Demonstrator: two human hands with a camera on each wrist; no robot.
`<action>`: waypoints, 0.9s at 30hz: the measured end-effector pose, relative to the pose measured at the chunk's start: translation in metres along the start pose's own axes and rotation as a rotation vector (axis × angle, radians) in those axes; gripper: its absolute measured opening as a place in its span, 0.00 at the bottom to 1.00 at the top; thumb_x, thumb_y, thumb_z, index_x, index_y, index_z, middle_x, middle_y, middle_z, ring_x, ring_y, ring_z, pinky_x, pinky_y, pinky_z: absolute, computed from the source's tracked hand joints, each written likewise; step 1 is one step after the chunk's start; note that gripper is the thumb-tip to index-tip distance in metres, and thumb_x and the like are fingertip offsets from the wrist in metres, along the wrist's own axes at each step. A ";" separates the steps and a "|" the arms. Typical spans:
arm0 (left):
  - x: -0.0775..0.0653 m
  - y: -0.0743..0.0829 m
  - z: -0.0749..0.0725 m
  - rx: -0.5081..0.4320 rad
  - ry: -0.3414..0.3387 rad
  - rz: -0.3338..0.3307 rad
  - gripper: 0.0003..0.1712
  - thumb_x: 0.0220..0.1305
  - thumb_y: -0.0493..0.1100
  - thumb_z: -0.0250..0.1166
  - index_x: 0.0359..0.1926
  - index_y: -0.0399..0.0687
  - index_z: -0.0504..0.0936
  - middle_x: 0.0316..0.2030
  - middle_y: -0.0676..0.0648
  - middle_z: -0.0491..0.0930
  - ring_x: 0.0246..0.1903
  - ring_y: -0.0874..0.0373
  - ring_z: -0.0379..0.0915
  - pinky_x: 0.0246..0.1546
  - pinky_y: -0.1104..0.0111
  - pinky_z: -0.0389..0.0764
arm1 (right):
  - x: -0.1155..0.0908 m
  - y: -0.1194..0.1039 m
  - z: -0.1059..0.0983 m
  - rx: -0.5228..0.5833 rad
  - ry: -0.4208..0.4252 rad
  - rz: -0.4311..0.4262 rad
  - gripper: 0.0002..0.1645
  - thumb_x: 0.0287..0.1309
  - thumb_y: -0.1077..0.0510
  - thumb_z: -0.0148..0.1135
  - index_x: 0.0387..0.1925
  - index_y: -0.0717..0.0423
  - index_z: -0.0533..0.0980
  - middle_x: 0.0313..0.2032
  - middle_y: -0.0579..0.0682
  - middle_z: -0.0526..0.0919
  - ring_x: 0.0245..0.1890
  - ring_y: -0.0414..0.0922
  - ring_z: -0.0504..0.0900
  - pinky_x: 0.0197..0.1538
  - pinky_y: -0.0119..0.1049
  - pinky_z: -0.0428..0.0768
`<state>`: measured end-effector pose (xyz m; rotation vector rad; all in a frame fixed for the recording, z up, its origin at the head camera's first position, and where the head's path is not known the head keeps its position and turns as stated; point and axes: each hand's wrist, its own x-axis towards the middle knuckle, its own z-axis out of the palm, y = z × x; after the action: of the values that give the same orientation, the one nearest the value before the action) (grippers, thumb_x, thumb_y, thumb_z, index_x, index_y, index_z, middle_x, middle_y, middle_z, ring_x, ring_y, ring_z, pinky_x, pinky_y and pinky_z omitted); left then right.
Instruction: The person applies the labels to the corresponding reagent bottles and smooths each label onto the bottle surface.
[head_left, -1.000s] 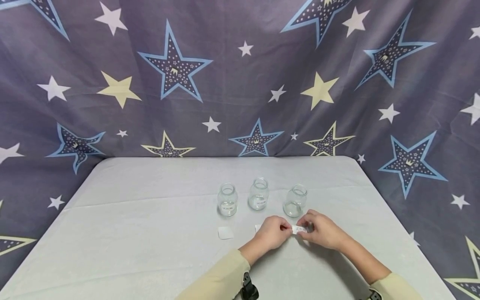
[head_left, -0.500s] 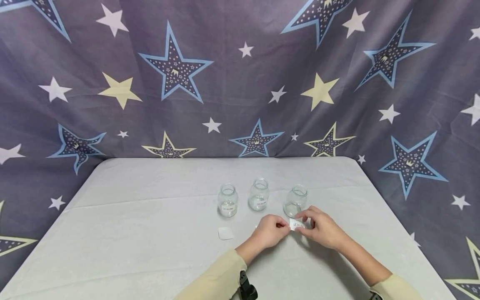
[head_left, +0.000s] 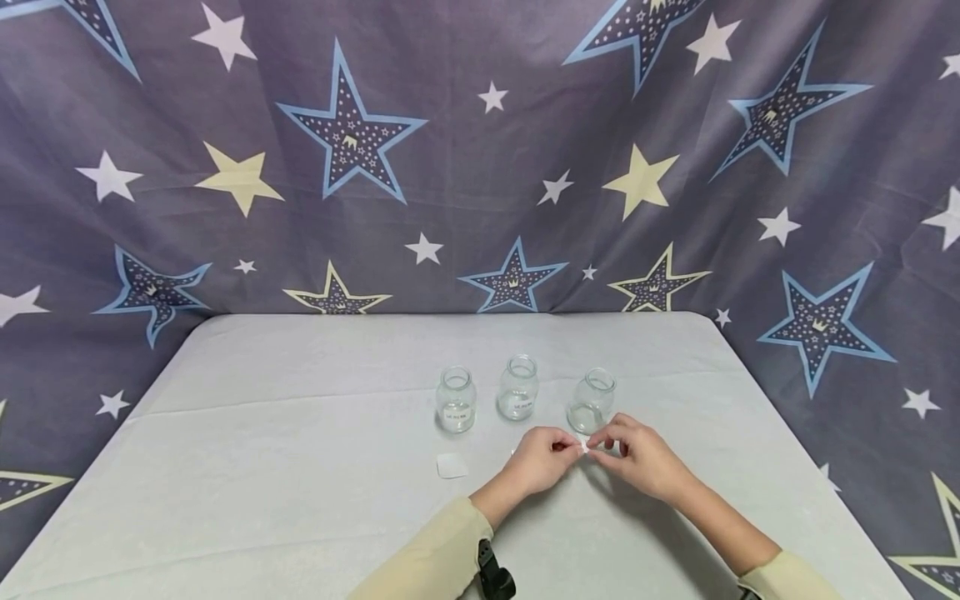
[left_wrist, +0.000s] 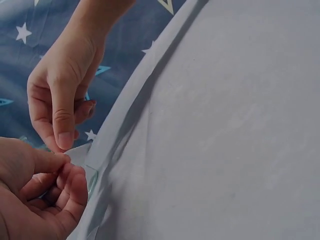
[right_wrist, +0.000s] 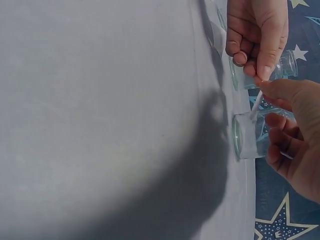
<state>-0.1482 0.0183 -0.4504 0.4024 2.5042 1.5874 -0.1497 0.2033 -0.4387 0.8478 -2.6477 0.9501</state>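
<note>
Both hands meet over a small white paper label (head_left: 584,447) just in front of the right glass jar (head_left: 592,398). My left hand (head_left: 542,460) pinches its left edge between thumb and fingertips. From the other side, thumb and fingertips of my right hand (head_left: 639,457) pinch it too. In the left wrist view the label (left_wrist: 79,154) shows as a pale flap at the fingertips; in the right wrist view the label (right_wrist: 256,104) is seen nearly edge-on. No label shows on the right jar. Fingers cover most of the piece.
A left jar (head_left: 456,402) and a middle jar (head_left: 518,390) stand upright, each bearing a white label with writing. A white paper square (head_left: 452,466) lies in front of them on the pale tablecloth (head_left: 300,467). A star-patterned curtain (head_left: 450,150) hangs behind.
The label's written face was visible between the hands earlier; now only a narrow bit shows. The right fingertips have come closer to the left ones. Jars and paper square stay put.
</note>
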 end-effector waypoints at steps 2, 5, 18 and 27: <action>0.000 0.000 0.001 -0.043 -0.017 -0.004 0.08 0.60 0.39 0.62 0.34 0.38 0.84 0.20 0.45 0.80 0.18 0.70 0.67 0.22 0.77 0.70 | 0.000 0.000 0.000 0.005 -0.005 -0.004 0.06 0.47 0.63 0.69 0.29 0.50 0.82 0.26 0.40 0.74 0.22 0.28 0.65 0.25 0.25 0.68; 0.001 -0.002 0.001 -0.099 -0.027 -0.019 0.08 0.61 0.39 0.62 0.34 0.37 0.83 0.19 0.44 0.79 0.17 0.68 0.68 0.20 0.78 0.70 | 0.000 -0.001 -0.001 0.012 -0.011 -0.009 0.06 0.48 0.63 0.69 0.30 0.50 0.82 0.26 0.39 0.75 0.22 0.27 0.64 0.25 0.25 0.69; 0.001 0.000 -0.002 -0.151 -0.009 -0.012 0.09 0.61 0.39 0.63 0.32 0.36 0.83 0.18 0.46 0.78 0.18 0.65 0.68 0.20 0.78 0.70 | 0.000 -0.005 -0.002 0.034 -0.007 0.010 0.06 0.51 0.62 0.67 0.32 0.49 0.82 0.26 0.38 0.76 0.20 0.29 0.65 0.24 0.24 0.68; 0.002 0.001 -0.003 -0.122 0.005 0.008 0.08 0.60 0.40 0.63 0.32 0.38 0.84 0.19 0.45 0.78 0.17 0.67 0.67 0.20 0.77 0.69 | 0.001 -0.006 -0.001 0.061 -0.003 0.017 0.06 0.52 0.64 0.65 0.32 0.50 0.82 0.27 0.39 0.76 0.20 0.30 0.66 0.24 0.24 0.68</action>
<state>-0.1503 0.0168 -0.4481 0.3930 2.3968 1.7348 -0.1472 0.2001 -0.4347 0.8424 -2.6451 1.0388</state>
